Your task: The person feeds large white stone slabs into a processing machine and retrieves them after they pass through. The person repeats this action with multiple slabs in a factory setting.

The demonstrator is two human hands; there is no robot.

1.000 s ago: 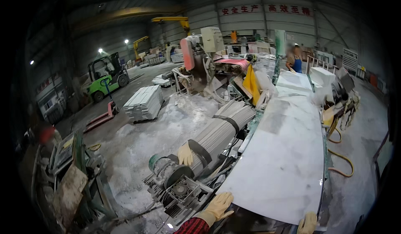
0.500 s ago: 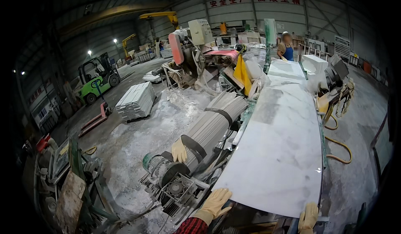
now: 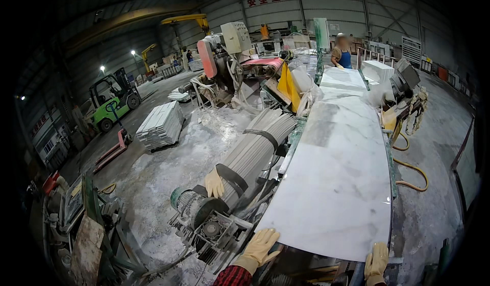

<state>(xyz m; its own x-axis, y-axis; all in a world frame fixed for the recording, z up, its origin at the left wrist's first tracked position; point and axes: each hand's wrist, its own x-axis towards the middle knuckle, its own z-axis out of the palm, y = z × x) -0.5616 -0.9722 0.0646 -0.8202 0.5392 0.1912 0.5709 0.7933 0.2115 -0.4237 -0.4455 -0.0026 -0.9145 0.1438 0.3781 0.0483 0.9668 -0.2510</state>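
A long white stone slab (image 3: 337, 184) with grey veining stretches away from me on a green-framed conveyor. My left hand (image 3: 261, 247), in a cream work glove below a red-checked sleeve, rests at the slab's near left corner with fingers stretched out and thumb apart. At the near right corner is my right hand (image 3: 376, 262), also gloved, its straight fingers lying against the edge. Neither palm's underside shows. A loose cream glove (image 3: 214, 183) hangs by a black strap, near a dusty motor (image 3: 190, 201) on my left.
A strapped bundle of pale strips (image 3: 255, 156) lies left of the slab. Farther left are stacked white slabs (image 3: 161, 125), a pallet jack (image 3: 112, 151) and a green forklift (image 3: 109, 105). A co-worker (image 3: 343, 54) stands at the far end. A yellow hose (image 3: 416, 171) curls on the right.
The whole view has shifted slightly, so the scene sits a little farther left and higher. Both gloved hands stay at the slab's near corners.
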